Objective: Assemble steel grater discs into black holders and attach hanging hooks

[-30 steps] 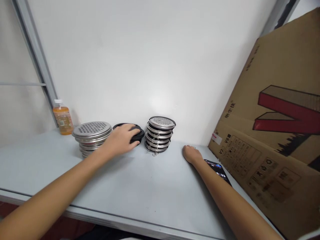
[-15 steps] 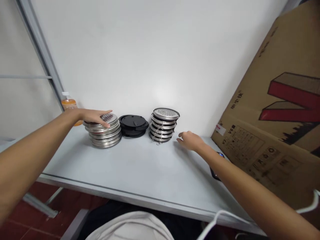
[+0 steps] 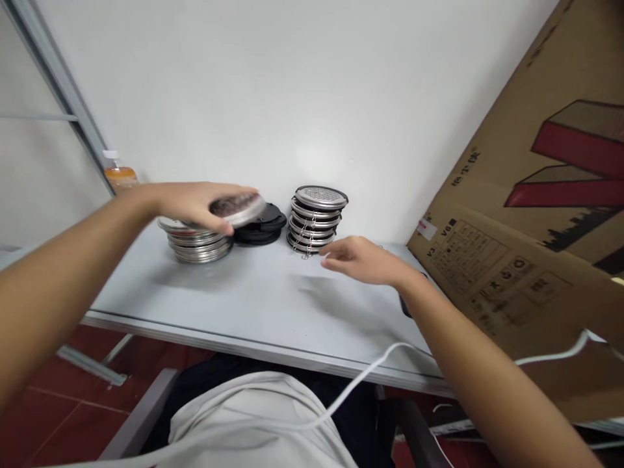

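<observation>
My left hand (image 3: 195, 203) is closed around the edge of a round metal disc (image 3: 247, 213), smeared by motion, with a dark patterned top. It holds the disc tilted above the left stack of silver discs (image 3: 203, 252), partly covering that stack and a pile of black round plates (image 3: 267, 232). To the right rises another stack (image 3: 316, 224) of silver discs with dark layers between, small wire clasps hanging down its front and a grid pattern on top. My right hand (image 3: 363, 260), fingers loosely bent and apart, holds nothing and hovers over the table just in front of that stack.
The grey table (image 3: 273, 305) runs along a white wall. A large cardboard box (image 3: 487, 260) leans at the right, and a dark phone-like object (image 3: 405, 307) lies partly behind my right forearm. An orange bottle (image 3: 119, 174) stands at back left. A white cable (image 3: 361, 377) crosses in front.
My left hand has lifted the top disc off the left stack and moved it right. My right hand has shifted slightly left, towards the front of the right stack. The camera view has tilted.
</observation>
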A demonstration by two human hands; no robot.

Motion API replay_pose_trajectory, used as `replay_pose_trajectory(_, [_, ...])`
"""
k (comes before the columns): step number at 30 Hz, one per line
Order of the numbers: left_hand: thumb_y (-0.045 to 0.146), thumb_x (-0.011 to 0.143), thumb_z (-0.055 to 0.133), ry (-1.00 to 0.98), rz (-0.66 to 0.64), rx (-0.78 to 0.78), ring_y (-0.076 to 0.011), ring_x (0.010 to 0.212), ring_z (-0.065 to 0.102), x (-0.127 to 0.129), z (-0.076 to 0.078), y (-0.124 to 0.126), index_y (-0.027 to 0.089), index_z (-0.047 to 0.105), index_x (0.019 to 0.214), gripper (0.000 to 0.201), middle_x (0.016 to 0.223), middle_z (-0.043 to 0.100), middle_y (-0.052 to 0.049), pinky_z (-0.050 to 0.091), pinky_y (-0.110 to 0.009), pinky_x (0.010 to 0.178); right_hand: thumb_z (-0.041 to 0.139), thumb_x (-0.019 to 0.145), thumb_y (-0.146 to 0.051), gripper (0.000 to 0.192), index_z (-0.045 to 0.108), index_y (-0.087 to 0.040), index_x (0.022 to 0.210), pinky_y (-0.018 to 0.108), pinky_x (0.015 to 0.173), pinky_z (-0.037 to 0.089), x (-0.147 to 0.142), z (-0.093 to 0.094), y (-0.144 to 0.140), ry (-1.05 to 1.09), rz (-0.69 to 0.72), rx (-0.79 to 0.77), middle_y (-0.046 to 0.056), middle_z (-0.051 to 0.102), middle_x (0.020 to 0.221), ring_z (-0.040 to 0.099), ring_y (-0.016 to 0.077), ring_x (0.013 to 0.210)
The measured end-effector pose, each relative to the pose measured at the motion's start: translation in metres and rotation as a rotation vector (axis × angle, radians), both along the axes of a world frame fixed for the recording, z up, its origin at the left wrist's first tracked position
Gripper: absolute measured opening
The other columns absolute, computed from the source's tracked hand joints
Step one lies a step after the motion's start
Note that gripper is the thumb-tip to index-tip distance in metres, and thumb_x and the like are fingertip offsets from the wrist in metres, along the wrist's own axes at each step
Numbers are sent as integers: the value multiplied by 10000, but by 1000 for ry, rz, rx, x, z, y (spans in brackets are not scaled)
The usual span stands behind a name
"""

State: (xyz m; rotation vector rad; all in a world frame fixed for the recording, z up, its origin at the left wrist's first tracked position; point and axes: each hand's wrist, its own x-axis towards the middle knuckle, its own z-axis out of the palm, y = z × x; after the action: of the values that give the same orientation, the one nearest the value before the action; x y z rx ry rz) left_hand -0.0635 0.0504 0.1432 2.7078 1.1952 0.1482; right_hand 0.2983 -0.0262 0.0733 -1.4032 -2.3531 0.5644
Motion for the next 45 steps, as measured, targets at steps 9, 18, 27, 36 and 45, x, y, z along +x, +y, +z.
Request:
replay_pose_trajectory(9, [671, 591, 798, 72, -363, -113, -378, 1347, 480, 145, -105, -34, 290, 425, 1523, 1073, 1555, 424, -112, 397, -435, 1112, 562, 885, -250, 218, 737, -148, 964, 260, 656, 462, 4, -30, 46, 52, 27, 36, 41, 741, 803, 633, 155, 702])
replay_pose_trajectory(18, [702, 552, 800, 110, -373, -85, -385, 1288, 516, 172, -109, -22, 284, 437, 1509, 1106, 1476, 501, -128, 428, -446, 1063, 493, 934, -281, 285, 743, -144, 939, 289, 776, 483, 27, -57, 56, 82, 25, 35, 51, 745, 909, 640, 179, 829])
replay_pose_trajectory(27, [582, 667, 825, -116, -397, -145, -365, 1522, 248, 135, -130, -12, 259, 418, 1533, 1010, 1660, 258, -122, 256, -460, 1227, 640, 867, -598, 719, 498, -166, 1424, 416, 971, 505, 11, -65, 48, 138, 142, -123, 144, 657, 1279, 633, 279, 1132])
replay_pose_trajectory(36, [548, 626, 866, -287, -207, -234, -350, 1533, 209, 91, -159, -11, 200, -65, 1621, 1407, 1671, 153, -189, 273, -483, 1221, 848, 425, -748, 1507, 138, -172, 1622, 584, 1210, 197, -23, -81, 37, -65, 154, -116, 227, 157, 1655, 112, 458, 1524])
replay_pose_trajectory(45, [527, 685, 832, -354, -275, -155, -343, 1507, 296, 94, -169, -14, 206, 41, 1631, 1274, 1646, 279, -158, 268, -470, 1226, 855, 493, -686, 1236, 393, -209, 1535, 618, 1075, 354, -29, -80, 33, -142, 144, 40, 193, 447, 1466, 356, 454, 1347])
